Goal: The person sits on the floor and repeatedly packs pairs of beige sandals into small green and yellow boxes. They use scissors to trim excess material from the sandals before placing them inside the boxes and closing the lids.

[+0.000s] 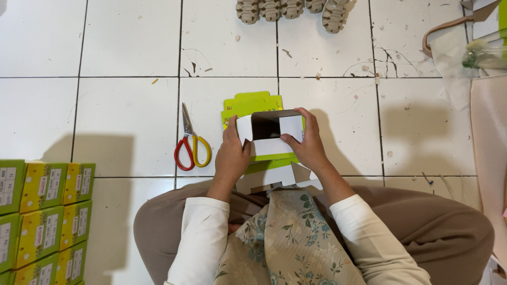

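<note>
So, fingers of the left hand [231, 153] are curled round the left side of a small green & white carton [270, 134], thumb pressed on its side flap. Right hand [309, 145] is wrapped on the other side, thumb laid on the white flap. Carton is held just above the white tile floor [127, 121], w/ its open end up. Red & yellow scissors [191, 141] are left nearby, finished boxes [42, 211] stacked further out.

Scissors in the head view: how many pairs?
1. The metal scissors with one red and one yellow handle loop lie on the white tiled floor, left of the green-and-white cardboard box. More may be hidden.
</note>
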### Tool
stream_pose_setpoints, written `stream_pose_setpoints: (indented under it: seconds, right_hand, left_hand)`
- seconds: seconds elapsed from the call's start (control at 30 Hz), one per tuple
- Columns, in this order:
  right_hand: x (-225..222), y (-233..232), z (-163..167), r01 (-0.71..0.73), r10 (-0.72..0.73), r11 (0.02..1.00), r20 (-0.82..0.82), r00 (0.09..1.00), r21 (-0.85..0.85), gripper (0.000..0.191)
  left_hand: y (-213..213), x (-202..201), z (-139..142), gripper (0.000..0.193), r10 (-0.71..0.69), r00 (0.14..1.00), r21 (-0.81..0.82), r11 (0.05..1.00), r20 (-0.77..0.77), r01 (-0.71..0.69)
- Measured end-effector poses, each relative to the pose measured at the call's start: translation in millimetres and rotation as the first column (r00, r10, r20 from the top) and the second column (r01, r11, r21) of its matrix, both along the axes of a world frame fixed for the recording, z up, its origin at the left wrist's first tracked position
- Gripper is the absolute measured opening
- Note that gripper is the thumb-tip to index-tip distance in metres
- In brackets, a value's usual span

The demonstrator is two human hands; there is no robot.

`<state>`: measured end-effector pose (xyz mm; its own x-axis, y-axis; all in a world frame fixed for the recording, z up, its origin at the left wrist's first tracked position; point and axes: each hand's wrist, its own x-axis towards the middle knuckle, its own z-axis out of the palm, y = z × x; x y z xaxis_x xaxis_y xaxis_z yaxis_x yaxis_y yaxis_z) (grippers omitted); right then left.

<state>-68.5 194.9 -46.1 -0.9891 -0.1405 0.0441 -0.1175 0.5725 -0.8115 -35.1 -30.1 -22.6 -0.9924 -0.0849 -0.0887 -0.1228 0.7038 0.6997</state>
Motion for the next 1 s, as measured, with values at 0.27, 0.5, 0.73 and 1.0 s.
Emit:
stream_pose_setpoints:
  seconds: [0.27, 0.5, 0.73, 1.0]
  right_hand:
    - [-0.3, -0.3, 1.9, -0.002, 0.002, 1.000, 0.007, 1.000, -0.003, 0.077]
    - [-0.1, -1.7, 4.1, 0.006, -0.006, 1.000, 0.031, 0.999, 0.001, 0.077]
    - [-0.2, -1.6, 2.7, 0.011, -0.011, 1.000, 0.030, 1.000, -0.002, 0.077]
    - [-0.6, -1.3, 1.3, 0.002, -0.002, 1.000, 0.010, 1.000, 0.005, 0.077]
  left_hand:
    - [-0.6, -0.3, -1.9, 0.079, -0.016, 0.999, -0.003, 1.000, -0.048, 0.016]
    - [-0.2, -0.8, 0.1, 0.079, -0.010, 1.000, 0.004, 1.000, -0.023, 0.010]
    - [0.1, -0.3, -0.1, 0.079, -0.012, 0.999, 0.001, 1.000, -0.034, 0.012]
    - [-0.2, -0.9, -3.4, 0.078, -0.013, 0.999, -0.008, 1.000, -0.029, 0.013]
